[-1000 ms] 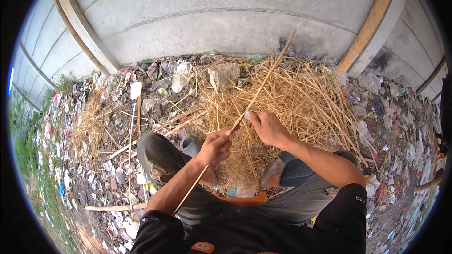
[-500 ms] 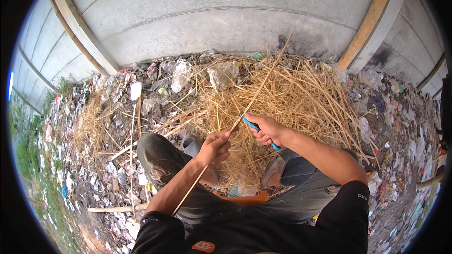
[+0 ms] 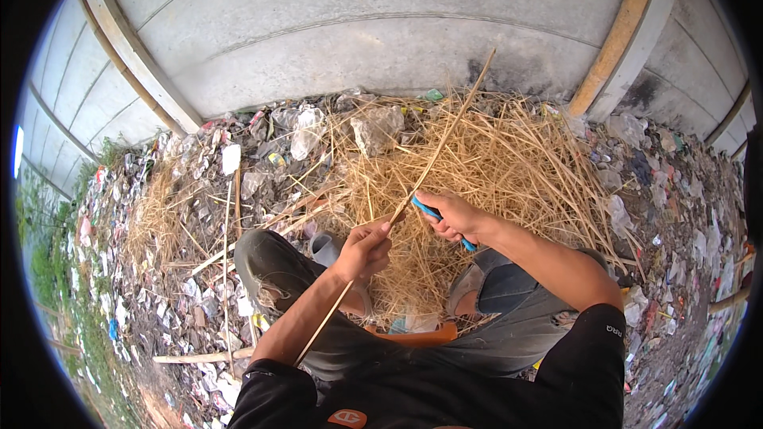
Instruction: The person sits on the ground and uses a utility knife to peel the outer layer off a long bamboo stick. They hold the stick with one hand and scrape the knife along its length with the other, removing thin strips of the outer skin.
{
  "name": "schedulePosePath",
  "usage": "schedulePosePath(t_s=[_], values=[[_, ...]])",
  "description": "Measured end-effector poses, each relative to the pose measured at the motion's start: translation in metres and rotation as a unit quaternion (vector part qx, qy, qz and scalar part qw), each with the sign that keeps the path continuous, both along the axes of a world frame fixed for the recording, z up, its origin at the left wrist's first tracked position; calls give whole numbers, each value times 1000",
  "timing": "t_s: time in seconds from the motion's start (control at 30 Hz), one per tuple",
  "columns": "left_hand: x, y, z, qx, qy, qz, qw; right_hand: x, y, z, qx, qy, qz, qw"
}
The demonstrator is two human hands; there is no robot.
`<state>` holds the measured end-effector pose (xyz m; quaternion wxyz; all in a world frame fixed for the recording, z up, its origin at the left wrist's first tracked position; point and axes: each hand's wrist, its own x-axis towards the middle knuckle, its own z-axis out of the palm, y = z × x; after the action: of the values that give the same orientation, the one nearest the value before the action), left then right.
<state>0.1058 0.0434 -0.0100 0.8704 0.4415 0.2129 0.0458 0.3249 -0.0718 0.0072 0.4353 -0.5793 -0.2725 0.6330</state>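
A long, thin bamboo strip (image 3: 455,129) runs slantwise from near the wall, between my hands, back past my left forearm. My left hand (image 3: 366,250) is closed round it, thumb on top. My right hand (image 3: 453,217) grips a slim blue-handled tool (image 3: 427,208), like a knife, whose front end meets the strip just beyond my left fingers. The blade hardly shows. Beneath both hands spreads a heap of pale shavings and thin strips (image 3: 493,175), reaching between my feet.
A grey concrete wall (image 3: 373,56) with upright posts (image 3: 620,32) closes off the far side. Litter (image 3: 175,302) covers the ground around. A stone lump (image 3: 376,129) lies by the heap. Sticks (image 3: 199,357) lie at left. Part of an orange seat (image 3: 417,338) shows beneath me.
Both hands keep their grips, and the tool stays at nearly the same place on the strip. The view has shifted slightly; otherwise little differs.
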Motion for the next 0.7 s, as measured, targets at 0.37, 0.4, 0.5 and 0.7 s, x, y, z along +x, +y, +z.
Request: schedulePosePath(t_s=[0.37, 0.4, 0.5, 0.7], values=[[0, -1, 1, -4, 7, 2, 1000, 9, 4, -4, -26, 65, 36, 997], [1, -2, 1, -2, 7, 2, 1000, 6, 3, -2, -8, -2, 27, 1000], [2, 1, -9, 32, -20, 10, 999, 0, 3, 4, 65, -248, 23, 966], [7, 0, -16, 103, -44, 19, 994, -6, -1, 30, 129, -527, 20, 840]])
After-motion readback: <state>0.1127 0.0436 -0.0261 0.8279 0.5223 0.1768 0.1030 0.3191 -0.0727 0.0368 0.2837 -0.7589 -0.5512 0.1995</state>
